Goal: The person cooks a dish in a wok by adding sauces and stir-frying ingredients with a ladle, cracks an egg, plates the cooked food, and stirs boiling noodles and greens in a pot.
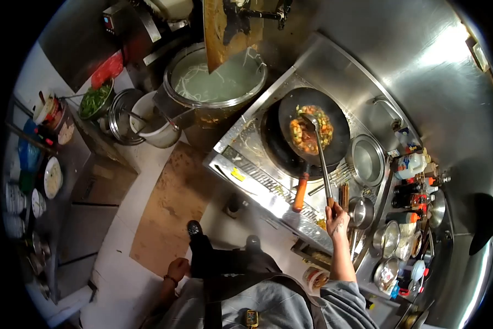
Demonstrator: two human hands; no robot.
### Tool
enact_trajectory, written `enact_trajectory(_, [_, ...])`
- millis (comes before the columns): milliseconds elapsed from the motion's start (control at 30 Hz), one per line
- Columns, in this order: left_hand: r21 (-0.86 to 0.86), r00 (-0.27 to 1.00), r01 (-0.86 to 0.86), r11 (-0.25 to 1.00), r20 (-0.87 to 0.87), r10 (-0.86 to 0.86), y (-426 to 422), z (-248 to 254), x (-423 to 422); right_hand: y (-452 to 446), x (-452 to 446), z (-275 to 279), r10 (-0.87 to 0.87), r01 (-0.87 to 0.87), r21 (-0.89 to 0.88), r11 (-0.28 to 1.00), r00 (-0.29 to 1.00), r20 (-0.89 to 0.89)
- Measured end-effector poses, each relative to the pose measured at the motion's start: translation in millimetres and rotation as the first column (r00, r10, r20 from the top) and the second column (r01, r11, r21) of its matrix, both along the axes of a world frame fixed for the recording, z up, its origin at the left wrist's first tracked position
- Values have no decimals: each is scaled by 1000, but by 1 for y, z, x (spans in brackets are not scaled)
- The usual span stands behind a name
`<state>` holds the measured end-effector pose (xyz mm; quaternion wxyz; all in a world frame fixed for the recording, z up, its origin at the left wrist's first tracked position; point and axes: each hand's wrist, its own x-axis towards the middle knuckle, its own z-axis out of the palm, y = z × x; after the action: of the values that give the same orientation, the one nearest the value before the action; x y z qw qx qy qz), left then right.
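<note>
Your right hand (pixel 338 220) has its fingers wrapped around the wooden end of the long ladle (pixel 321 151), whose bowl rests among the diced food (pixel 324 125) in the wok (pixel 341 137). The wok sits on the steel stove (pixel 246 149), its orange handle (pixel 301 192) pointing back towards you with no hand on it. Your left hand (pixel 178 269) hangs low by your side, away from the stove; its fingers look curled, but it is small and dim here, so you cannot tell whether they hold anything.

As far as this view shows, the food is already cut, in the wok and mixed, with reddish and green pieces gathered around the ladle. I'd judge you are partway through the cooking: all the food visible in the wok has yet to be taken out, and how cooked it is can't be told.
</note>
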<state>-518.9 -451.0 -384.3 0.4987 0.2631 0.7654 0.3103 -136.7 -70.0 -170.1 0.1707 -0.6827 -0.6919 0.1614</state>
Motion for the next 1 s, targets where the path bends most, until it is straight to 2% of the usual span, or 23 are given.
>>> enact_trajectory(33, [18, 996, -77, 997, 47, 76, -19, -44, -32, -7, -3, -5, 21, -21, -26, 999, 1000, -20])
enact_trajectory(67, [32, 997, -66, 997, 50, 64, -13, -37, -60, -20, -3, -8, 68, -64, 67, 996, 996, -57])
enact_trajectory(133, [-26, 907, -380, 925, 185, 378, 1, 19, -111, -43, 14, -23, 52, -35, 151, 988, 992, -116])
enact_trajectory(200, [0, 872, -486, 874, 64, 485, -13, 23, -167, -54, 3, -5, 37, -52, 69, 996, 977, 210])
enact_trajectory(233, [-17, 871, -490, 871, -38, 489, -23, 15, -195, -50, 8, -23, -31, 10, 96, 995, 974, 224])
enact_trajectory(267, [-38, 863, -495, 868, -137, 486, -33, 8, -218, -43, -5, -20, -109, 104, 48, 993, 988, 112])
enact_trajectory(333, [-101, 869, -470, 877, -225, 441, -39, -2, -258, -19, -21, -21, -146, 192, -70, 979, 895, 421])
enact_trajectory(367, [-68, 866, -489, 870, -156, 475, -30, 0, -271, -10, -39, -19, -69, 16, 125, 992, 900, 431])
enact_trajectory(400, [-41, 860, -508, 860, -87, 504, -24, 2, -279, 4, -54, -17, 11, -119, 273, 955, 930, 368])
enact_trajectory(433, [-41, 858, -510, 859, -86, 506, -15, 0, -284, 21, -68, -13, 56, -169, 315, 934, 940, 338])
enact_trajectory(500, [4, 849, -523, 852, 89, 521, 7, 1, -289, 57, -137, 22, 161, -264, 345, 901, 941, 299])
enact_trajectory(600, [-80, 925, -381, 921, -31, 379, 36, -3, -284, 136, -227, 38, 305, -398, 291, 870, 899, 315])
enact_trajectory(633, [-84, 917, -398, 913, -26, 398, 42, -4, -283, 171, -252, 32, 357, -451, 284, 846, 875, 327])
enact_trajectory(700, [8, 980, -196, 981, -14, 196, 47, 4, -275, 249, -297, 8, 453, -548, 258, 796, 821, 347])
enact_trajectory(767, [-39, 982, -170, 985, -92, 166, 50, 18, -272, 337, -341, -30, 541, -664, 223, 714, 725, 425])
enact_trajectory(800, [-87, 974, -175, 981, -164, 160, 35, 5, -272, 384, -352, -59, 525, -671, 155, 725, 685, 505])
enact_trajectory(867, [-293, 951, -285, 913, -209, 229, 11, -13, -269, 459, -383, -93, 575, -717, -9, 697, 551, 604])
enact_trajectory(900, [-374, 967, -218, 902, -210, 147, -18, -34, -272, 493, -391, -120, 539, -696, -71, 714, 483, 690])
enact_trajectory(933, [-448, 982, -107, 888, -185, 25, -50, -56, -273, 514, -409, -120, 576, -562, -326, 760, 350, 739])
enact_trajectory(967, [-489, 987, -37, 872, -157, -46, -65, -65, -272, 540, -425, -135, 580, -524, -377, 763, 300, 757])
enact_trajectory(1000, [-488, 988, -46, 871, -153, -34, -55, -60, -273, 562, -441, -151, 579, -534, -375, 758, 286, 763])
